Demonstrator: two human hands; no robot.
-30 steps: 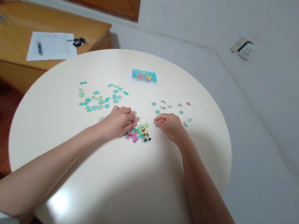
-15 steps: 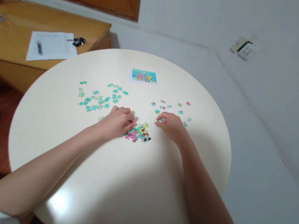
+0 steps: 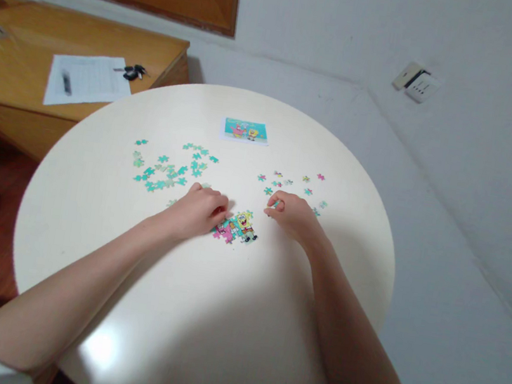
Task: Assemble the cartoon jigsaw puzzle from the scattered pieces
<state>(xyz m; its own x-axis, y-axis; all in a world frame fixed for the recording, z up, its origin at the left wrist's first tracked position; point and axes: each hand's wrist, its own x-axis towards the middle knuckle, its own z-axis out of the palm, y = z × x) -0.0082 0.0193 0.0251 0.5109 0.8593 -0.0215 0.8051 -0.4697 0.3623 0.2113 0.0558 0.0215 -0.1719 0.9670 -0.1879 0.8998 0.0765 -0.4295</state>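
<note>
A partly joined jigsaw puzzle (image 3: 244, 225) lies flat on the round white table (image 3: 160, 319), showing a yellow cartoon figure and a pink one. At its left edge is my left hand (image 3: 205, 207), with the fingers curled down and closed against the joined pieces; the fingertips are partly hidden. Just right of the puzzle, my right hand (image 3: 294, 214) makes a pinch close above the tabletop. A small puzzle piece (image 3: 275, 206) shows between its thumb and fingers, mostly covered by them.
Loose teal pieces (image 3: 171, 171) are spread to the left, and several mixed-colour pieces (image 3: 308, 191) to the right. A picture card (image 3: 246, 131) lies at the back. Beyond the table stands a wooden desk (image 3: 153, 42) with a paper sheet (image 3: 90, 80) and keys (image 3: 134, 73).
Both hands stay almost where they were. The whole view has shifted very slightly, and the puzzle looks the same.
</note>
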